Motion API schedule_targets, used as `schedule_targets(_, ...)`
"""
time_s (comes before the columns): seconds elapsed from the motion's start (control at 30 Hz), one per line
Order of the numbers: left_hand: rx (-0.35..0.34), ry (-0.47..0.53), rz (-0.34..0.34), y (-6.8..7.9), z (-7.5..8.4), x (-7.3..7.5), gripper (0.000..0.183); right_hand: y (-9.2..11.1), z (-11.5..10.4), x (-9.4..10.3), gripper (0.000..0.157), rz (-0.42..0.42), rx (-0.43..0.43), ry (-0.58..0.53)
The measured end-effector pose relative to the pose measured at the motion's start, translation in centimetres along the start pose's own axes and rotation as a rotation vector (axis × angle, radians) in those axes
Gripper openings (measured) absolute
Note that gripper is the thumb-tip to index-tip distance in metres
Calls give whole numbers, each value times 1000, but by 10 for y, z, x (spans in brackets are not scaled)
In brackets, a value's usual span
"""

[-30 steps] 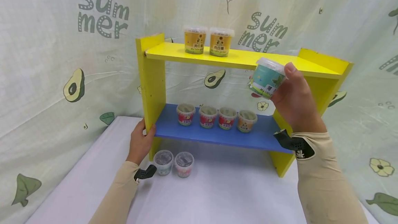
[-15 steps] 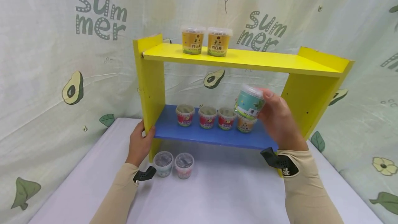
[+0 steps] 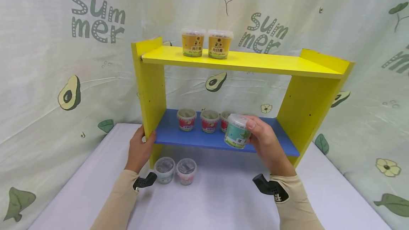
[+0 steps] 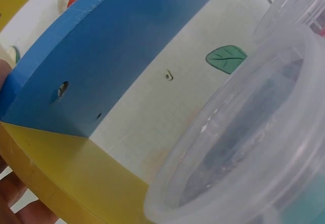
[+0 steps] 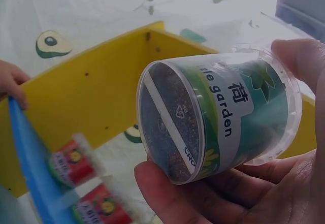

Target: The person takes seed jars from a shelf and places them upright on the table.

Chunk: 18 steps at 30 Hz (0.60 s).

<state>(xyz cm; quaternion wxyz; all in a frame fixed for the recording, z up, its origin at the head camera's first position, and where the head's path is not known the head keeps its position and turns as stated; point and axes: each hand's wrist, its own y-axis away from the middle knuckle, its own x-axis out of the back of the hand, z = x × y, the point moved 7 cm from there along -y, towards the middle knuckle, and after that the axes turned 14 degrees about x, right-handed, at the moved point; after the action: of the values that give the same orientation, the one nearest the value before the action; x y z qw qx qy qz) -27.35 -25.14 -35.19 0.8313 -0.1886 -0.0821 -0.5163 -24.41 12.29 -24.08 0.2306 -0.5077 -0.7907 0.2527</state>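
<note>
In my right hand (image 3: 266,141) I grip a teal plastic cup (image 3: 236,134) with a clear lid, tilted a little, in front of the blue shelf (image 3: 191,140). The right wrist view shows the cup's clear base (image 5: 172,125) with dark grains inside, thumb at the lid and fingers beneath. My left hand (image 3: 139,150) holds the yellow left side panel (image 3: 148,91) of the shelf unit. Red-labelled cups (image 3: 186,120) stand in a row on the blue shelf. The cup at the row's right end is mostly hidden behind the teal cup.
Two yellow-labelled cups (image 3: 206,43) stand on the yellow top shelf (image 3: 262,63). Below, on the white table (image 3: 204,201), a pale blue cup (image 3: 164,170) and a pink cup (image 3: 186,171) sit near the left panel. A patterned cloth (image 3: 105,3) hangs behind.
My right hand has brought the teal cup down and left, from the top shelf's edge to the front of the blue shelf. My left hand has kept its hold on the panel.
</note>
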Motion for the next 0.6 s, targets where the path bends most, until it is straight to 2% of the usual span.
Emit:
schedule_targets(0.3,-22,-5,-4,0,0,-4,51,19,32,-14,48,-21,-144,31)
schedule_targets(0.6,-22,-12,22,0,-2,0,50,23,44,-15,47,-57,-157,32)
